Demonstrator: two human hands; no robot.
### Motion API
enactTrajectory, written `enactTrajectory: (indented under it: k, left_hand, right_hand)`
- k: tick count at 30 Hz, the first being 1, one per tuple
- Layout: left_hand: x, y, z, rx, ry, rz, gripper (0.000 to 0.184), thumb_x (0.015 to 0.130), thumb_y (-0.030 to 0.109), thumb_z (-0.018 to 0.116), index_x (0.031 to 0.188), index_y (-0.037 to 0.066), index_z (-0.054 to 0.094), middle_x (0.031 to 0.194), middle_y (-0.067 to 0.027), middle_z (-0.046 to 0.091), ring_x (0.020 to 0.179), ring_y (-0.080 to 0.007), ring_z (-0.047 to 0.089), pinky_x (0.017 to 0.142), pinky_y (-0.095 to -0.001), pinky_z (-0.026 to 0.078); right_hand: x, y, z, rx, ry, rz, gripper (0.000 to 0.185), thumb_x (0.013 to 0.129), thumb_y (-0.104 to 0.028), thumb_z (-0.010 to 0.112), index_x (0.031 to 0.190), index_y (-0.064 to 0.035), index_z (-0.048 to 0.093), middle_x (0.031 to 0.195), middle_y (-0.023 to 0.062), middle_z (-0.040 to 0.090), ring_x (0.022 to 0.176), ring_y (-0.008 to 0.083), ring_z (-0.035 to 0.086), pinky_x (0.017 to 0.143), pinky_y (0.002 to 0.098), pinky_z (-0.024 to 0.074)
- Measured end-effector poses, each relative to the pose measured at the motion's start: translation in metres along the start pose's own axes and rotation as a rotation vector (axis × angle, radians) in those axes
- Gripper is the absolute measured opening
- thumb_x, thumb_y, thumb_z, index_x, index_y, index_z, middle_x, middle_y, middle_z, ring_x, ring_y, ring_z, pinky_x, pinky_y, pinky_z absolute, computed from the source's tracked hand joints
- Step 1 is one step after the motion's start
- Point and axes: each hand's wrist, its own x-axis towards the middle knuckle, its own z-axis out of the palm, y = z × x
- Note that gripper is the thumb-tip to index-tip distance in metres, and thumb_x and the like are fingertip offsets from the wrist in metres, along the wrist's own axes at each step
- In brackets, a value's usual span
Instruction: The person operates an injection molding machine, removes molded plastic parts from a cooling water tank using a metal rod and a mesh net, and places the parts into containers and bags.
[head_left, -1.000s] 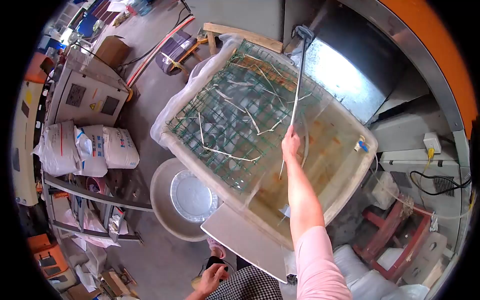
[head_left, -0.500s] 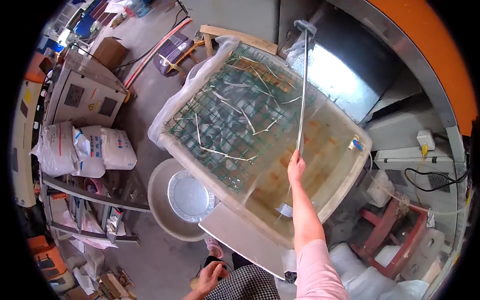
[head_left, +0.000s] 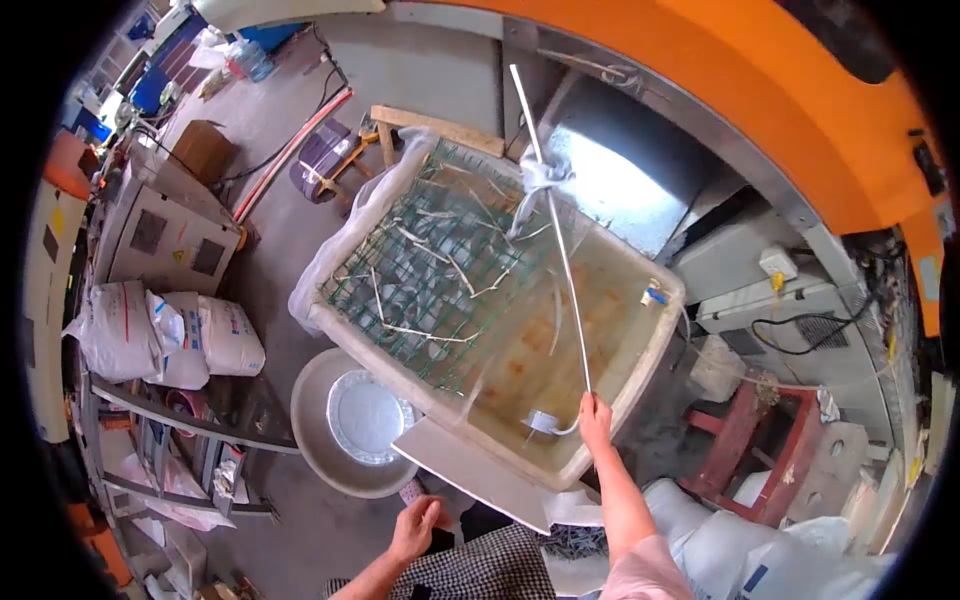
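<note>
My right hand (head_left: 596, 418) is wrapped round the lower part of a long metal pole (head_left: 568, 270), over the near right rim of the water tub (head_left: 385, 352). The pole slants up and away across the tub, with a grey cloth (head_left: 546, 180) knotted around its upper part. A small white piece (head_left: 541, 421) lies just beside this hand at the tub's near end; whether it joins the pole I cannot tell. A green wire mesh (head_left: 420, 270) with pale strips covers the tub's left part. My left hand (head_left: 418, 525) hangs near my lap, holding nothing, fingers loosely bent and apart.
A round basin (head_left: 312, 440) with a metal bowl (head_left: 370, 415) stands left of the tub, beside a pale board (head_left: 470, 465). White sacks (head_left: 230, 335) rest on a rack at left. A red metal frame (head_left: 735, 455) is at right, below an orange machine (head_left: 720, 80).
The pole has been drawn back toward me, so its knotted cloth now hangs over the tub's far edge. My view has shifted and my left hand has risen slightly.
</note>
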Motion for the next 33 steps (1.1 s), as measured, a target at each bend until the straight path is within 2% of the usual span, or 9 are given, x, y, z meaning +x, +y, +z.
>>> enactTrajectory:
  k: [6, 9, 11, 14, 19, 22, 24, 27, 33]
  left_hand:
    - [-0.033, 0.085, -0.005, 0.158, -0.066, 0.164, 0.025, 0.093, 0.021, 0.044, 0.101, -0.001, 0.055, 0.071, -0.0045, 0.06, 0.064, -0.0105, 0.057, 0.058, -0.0234, 0.047]
    - [-0.047, 0.084, -0.019, 0.268, -0.145, 0.263, 0.024, 0.092, 0.019, 0.046, 0.1, -0.001, 0.056, 0.072, -0.0061, 0.062, 0.065, -0.0118, 0.06, 0.06, -0.0245, 0.048]
    - [-0.063, 0.098, -0.025, 0.334, -0.249, 0.229, 0.022, 0.091, 0.017, 0.047, 0.099, -0.001, 0.056, 0.072, -0.0076, 0.063, 0.065, -0.013, 0.061, 0.061, -0.0252, 0.048]
    - [-0.084, 0.101, -0.037, 0.393, -0.39, 0.346, 0.02, 0.091, 0.014, 0.047, 0.098, -0.002, 0.057, 0.072, -0.0091, 0.062, 0.064, -0.0141, 0.061, 0.061, -0.0271, 0.05]
    - [-0.107, 0.076, -0.069, 0.645, -0.753, 0.468, 0.018, 0.09, 0.011, 0.047, 0.092, -0.004, 0.057, 0.071, -0.0102, 0.061, 0.062, -0.0148, 0.061, 0.058, -0.0274, 0.05]
    - [-0.12, 0.057, -0.073, 0.84, -0.952, 0.534, 0.018, 0.09, 0.011, 0.048, 0.092, -0.004, 0.057, 0.07, -0.0097, 0.061, 0.061, -0.0149, 0.06, 0.057, -0.027, 0.05]
    - [-0.124, 0.043, -0.073, 0.963, -1.099, 0.634, 0.018, 0.09, 0.012, 0.048, 0.091, -0.003, 0.057, 0.069, -0.0093, 0.06, 0.061, -0.0148, 0.06, 0.056, -0.0268, 0.049]
    - [-0.14, 0.026, -0.05, 1.086, -1.254, 0.505, 0.018, 0.089, 0.013, 0.051, 0.091, -0.003, 0.057, 0.068, -0.0085, 0.06, 0.061, -0.0143, 0.06, 0.056, -0.0262, 0.048]
    - [-0.22, 0.005, 0.022, 1.342, -1.592, 0.511, 0.017, 0.087, 0.014, 0.054, 0.089, -0.002, 0.058, 0.068, -0.0081, 0.06, 0.061, -0.0126, 0.059, 0.054, -0.0251, 0.047]
  right_hand:
    - [-0.11, -0.089, -0.109, -0.087, -0.071, 0.016, 0.029, 0.088, -0.019, 0.047, 0.066, 0.0003, 0.05, 0.049, 0.0091, 0.048, 0.046, 0.0194, 0.05, 0.046, 0.0335, 0.0374]
    - [-0.185, -0.119, -0.155, -0.165, -0.045, -0.041, 0.026, 0.087, -0.019, 0.048, 0.072, 0.0008, 0.053, 0.053, 0.009, 0.052, 0.048, 0.0202, 0.052, 0.049, 0.0341, 0.0404]
    - [-0.251, -0.135, -0.177, -0.28, 0.011, -0.12, 0.026, 0.086, -0.026, 0.052, 0.093, -0.0013, 0.058, 0.063, 0.0178, 0.056, 0.06, 0.0315, 0.057, 0.055, 0.0394, 0.0441]
    - [-0.35, -0.171, -0.194, -0.309, 0.048, 0.057, 0.032, 0.088, -0.031, 0.049, 0.082, -0.0002, 0.055, 0.07, 0.0236, 0.056, 0.066, 0.0393, 0.055, 0.058, 0.0435, 0.0428]
    - [-0.54, -0.217, -0.16, -0.244, 0.406, 0.277, 0.033, 0.089, -0.03, 0.048, 0.083, 0.0019, 0.055, 0.069, 0.0249, 0.055, 0.065, 0.0408, 0.055, 0.059, 0.0436, 0.0432]
    - [-0.65, -0.238, -0.132, -0.115, 0.621, 0.544, 0.033, 0.089, -0.029, 0.048, 0.086, 0.0029, 0.055, 0.07, 0.0257, 0.055, 0.065, 0.041, 0.055, 0.058, 0.0431, 0.0432]
    - [-0.719, -0.251, -0.097, -0.118, 0.817, 0.539, 0.03, 0.089, -0.026, 0.046, 0.086, 0.0021, 0.056, 0.062, 0.0205, 0.053, 0.053, 0.03, 0.052, 0.055, 0.0372, 0.0422]
    - [-0.802, -0.286, -0.056, 0.07, 1.04, 0.782, 0.033, 0.09, -0.029, 0.046, 0.09, 0.0033, 0.055, 0.07, 0.0248, 0.055, 0.065, 0.0395, 0.055, 0.06, 0.0403, 0.0433]
    - [-0.909, -0.289, 0.059, 0.296, 1.431, 1.175, 0.035, 0.087, -0.027, 0.046, 0.088, 0.0066, 0.056, 0.072, 0.0223, 0.059, 0.068, 0.0349, 0.058, 0.062, 0.0398, 0.0442]
